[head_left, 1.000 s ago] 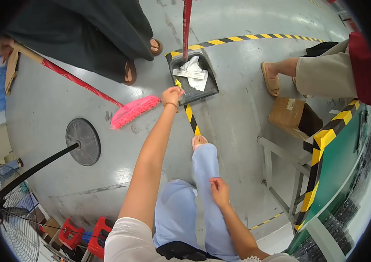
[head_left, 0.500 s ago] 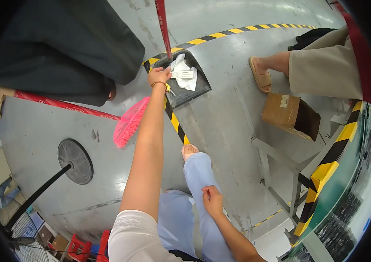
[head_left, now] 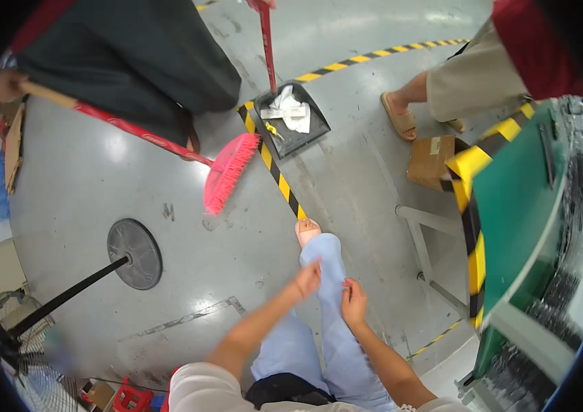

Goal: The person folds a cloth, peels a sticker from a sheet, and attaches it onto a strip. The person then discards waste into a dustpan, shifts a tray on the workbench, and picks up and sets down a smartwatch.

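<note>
Left grip (head_left: 308,277) withdrawn from plastic dustpan (head_left: 296,145), half-curled like right grip (head_left: 354,302) (contents unclear)

We get bright light, glare on the floor (head_left: 346,199) towards ten o'clock, bent edges; the left hand (head_left: 308,276) seems blurred.

a wire-caged fan (head_left: 43,393) that stood at your near left, its round grey base (head_left: 143,248) farther in, a red stool (head_left: 131,399) near the fan, a green table (head_left: 518,199) that filled your right, a cardboard box (head_left: 427,162) beyond its corner
</note>
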The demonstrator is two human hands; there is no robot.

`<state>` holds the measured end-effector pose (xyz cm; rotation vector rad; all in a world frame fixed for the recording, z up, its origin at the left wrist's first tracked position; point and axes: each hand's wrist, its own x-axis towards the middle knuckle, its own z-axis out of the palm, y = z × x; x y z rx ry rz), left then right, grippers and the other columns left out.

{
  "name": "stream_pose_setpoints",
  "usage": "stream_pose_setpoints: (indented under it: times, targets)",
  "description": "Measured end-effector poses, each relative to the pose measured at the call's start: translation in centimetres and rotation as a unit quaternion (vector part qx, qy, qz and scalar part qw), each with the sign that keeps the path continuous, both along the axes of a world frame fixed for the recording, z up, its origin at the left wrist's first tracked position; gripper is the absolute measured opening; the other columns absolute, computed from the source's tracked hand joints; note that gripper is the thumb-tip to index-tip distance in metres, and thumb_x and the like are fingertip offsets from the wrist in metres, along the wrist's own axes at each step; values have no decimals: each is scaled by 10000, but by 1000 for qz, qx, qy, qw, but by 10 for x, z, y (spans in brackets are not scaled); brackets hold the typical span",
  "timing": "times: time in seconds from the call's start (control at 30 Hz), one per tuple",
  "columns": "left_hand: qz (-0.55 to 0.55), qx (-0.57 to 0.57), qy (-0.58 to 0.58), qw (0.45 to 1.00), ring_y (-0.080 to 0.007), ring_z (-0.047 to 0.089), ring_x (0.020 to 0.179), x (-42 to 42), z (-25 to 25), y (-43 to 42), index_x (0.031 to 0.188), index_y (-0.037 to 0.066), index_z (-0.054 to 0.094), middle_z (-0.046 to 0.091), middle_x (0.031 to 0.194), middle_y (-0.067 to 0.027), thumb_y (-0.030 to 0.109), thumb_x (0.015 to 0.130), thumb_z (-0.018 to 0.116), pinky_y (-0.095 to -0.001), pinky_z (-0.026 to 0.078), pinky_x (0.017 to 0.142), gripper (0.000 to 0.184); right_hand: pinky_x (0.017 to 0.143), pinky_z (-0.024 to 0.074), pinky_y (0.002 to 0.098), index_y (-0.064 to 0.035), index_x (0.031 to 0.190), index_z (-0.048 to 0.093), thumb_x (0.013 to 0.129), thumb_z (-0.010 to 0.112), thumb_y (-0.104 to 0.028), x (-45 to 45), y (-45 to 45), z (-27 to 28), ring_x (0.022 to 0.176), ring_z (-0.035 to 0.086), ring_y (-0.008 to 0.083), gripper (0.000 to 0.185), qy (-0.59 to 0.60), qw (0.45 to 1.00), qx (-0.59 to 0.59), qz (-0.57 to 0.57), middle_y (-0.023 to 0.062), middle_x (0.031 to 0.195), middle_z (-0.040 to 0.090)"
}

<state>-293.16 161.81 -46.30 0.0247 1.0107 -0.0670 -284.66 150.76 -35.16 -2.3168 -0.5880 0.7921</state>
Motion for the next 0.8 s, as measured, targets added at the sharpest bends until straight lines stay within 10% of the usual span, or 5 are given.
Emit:
stream_pose_setpoints:
  times: [0.17, 0.43, 0.53, 0.63, 0.8]
  targets:
    - [-65, -191, 18, 979, -192, 533, 840, -116, 152, -82, 966, 47, 507, 560, 891, -64, 435, 852, 416, -328, 448, 721, 414, 922, 332, 365, 25, 1196, 417, 780, 457, -44, -118, -76, 50, 1076, 444, 317, 423, 77, 993, 90, 21, 218, 1189, 445]
    - [-73, -98, -44, 992, -364, 314, 1190, -201, 380, -106, 1306, 111, 282, 277, 1341, -114, 509, 866, 280, -537, 269, 948, 594, 972, 271, 431, -9, 1267, 349, 772, 500, -110, -143, -69, 424, 1201, 319, 372, 526, -205, 899, 316, 222, 224, 1343, 254]
    - [112, -270, -348, 891, -342, 315, 1200, -157, 497, -136, 1270, 113, 347, 342, 1311, -129, 465, 876, 291, -542, 267, 955, 532, 995, 208, 468, -53, 1265, 367, 737, 541, -114, -178, -156, 382, 1217, 295, 351, 559, -168, 914, 219, 298, 201, 1331, 284]
    - [-266, 181, -163, 933, -311, 446, 1081, -137, 560, -161, 1243, 81, 389, 432, 1235, -129, 375, 880, 347, -496, 313, 945, 469, 922, 310, 500, -87, 1168, 461, 732, 557, -212, -194, -297, 334, 1117, 447, 272, 464, -41, 931, -92, 350, 111, 1230, 447]
    - [-344, 210, -368, 838, -203, 537, 695, -88, 591, -199, 1097, 2, 483, 569, 989, -112, 317, 872, 398, -344, 447, 699, 396, 729, 452, 417, -54, 1002, 543, 700, 567, -168, -181, -503, 386, 859, 560, 316, 324, -90, 977, -185, -52, 128, 971, 574]
